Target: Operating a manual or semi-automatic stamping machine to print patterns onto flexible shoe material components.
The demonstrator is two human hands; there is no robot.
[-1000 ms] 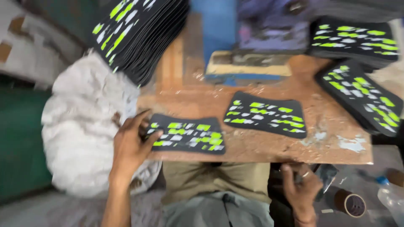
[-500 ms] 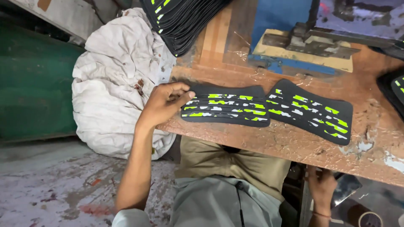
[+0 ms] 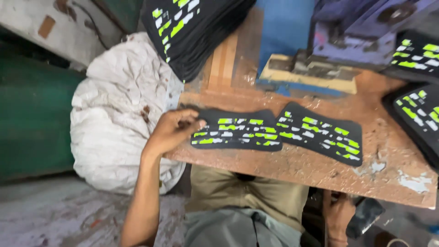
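While your left hand [image 3: 176, 130] rests on the near-left corner of the worktop [image 3: 320, 169], its fingers are curled over the left end of a black printed panel [image 3: 238, 130] with lime and white marks, pressing that end flat so the piece lies square to the edge. A second panel [image 3: 320, 137] of the same pattern lies just beside it, its left end touching or slightly overlapping the first, so the pair sits within one reach. A tall stack of like panels [image 3: 196, 32] leans at the far-left corner, and more lie at the right edge [image 3: 418, 110]. Your right hand [image 3: 338, 215] hangs below the worktop edge, beside a dark object [image 3: 366, 215]; whether it grips it cannot be told. A white sack [image 3: 119, 110] stands against the worktop's left side.
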